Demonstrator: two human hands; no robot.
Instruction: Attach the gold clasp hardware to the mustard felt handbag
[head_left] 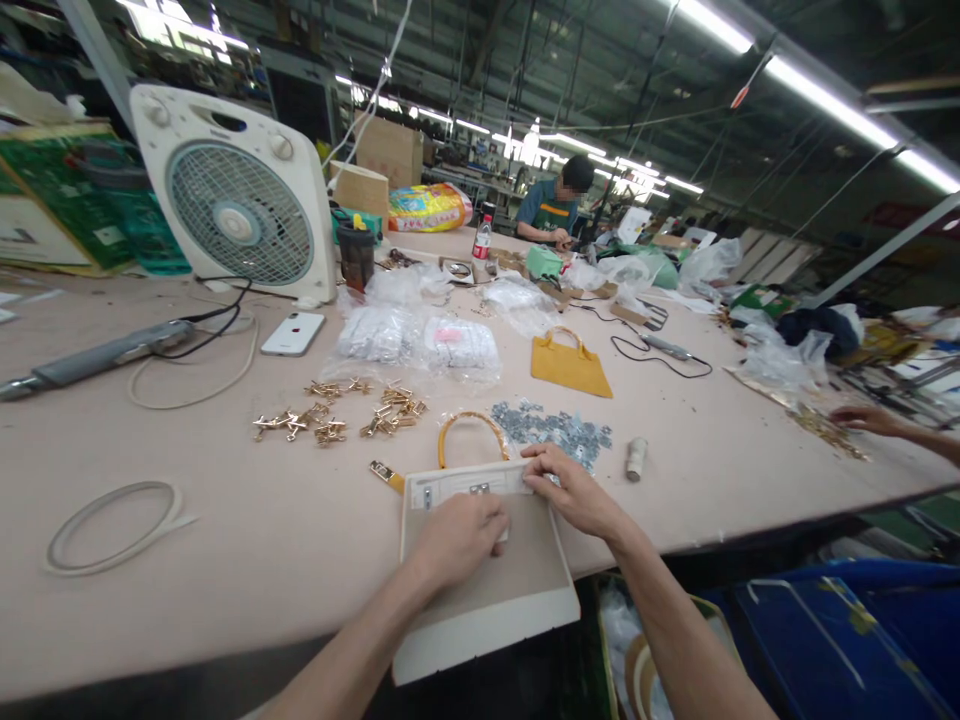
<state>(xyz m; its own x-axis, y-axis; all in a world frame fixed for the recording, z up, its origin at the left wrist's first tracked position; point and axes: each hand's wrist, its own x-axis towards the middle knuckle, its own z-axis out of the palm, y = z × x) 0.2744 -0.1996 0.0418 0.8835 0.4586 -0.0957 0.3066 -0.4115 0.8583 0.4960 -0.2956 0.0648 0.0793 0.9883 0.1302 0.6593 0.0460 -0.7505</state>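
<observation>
A bag panel (517, 575) lies at the table's front edge, its pale inner side up and its lower end reaching past the edge. A yellow handle (472, 420) and a yellow strap with a gold metal fitting (386, 472) stick out from it. My left hand (459, 535) is over the panel, fingers curled in; a small white piece shows by the fingertips, but the grip is hidden. At the panel's top right corner, my right hand (566, 487) has its fingers bent together against the surface. Small metal plates (480, 489) sit along the top strip.
Grey metal plates (562, 430) and gold fittings (390, 410) lie in piles beyond the panel. A yellow bag piece (571, 365), a thread spool (636, 460), a phone (292, 333), a fan (236, 200) and a tape roll (112, 528) surround them. Another person's hand (866, 419) is at right.
</observation>
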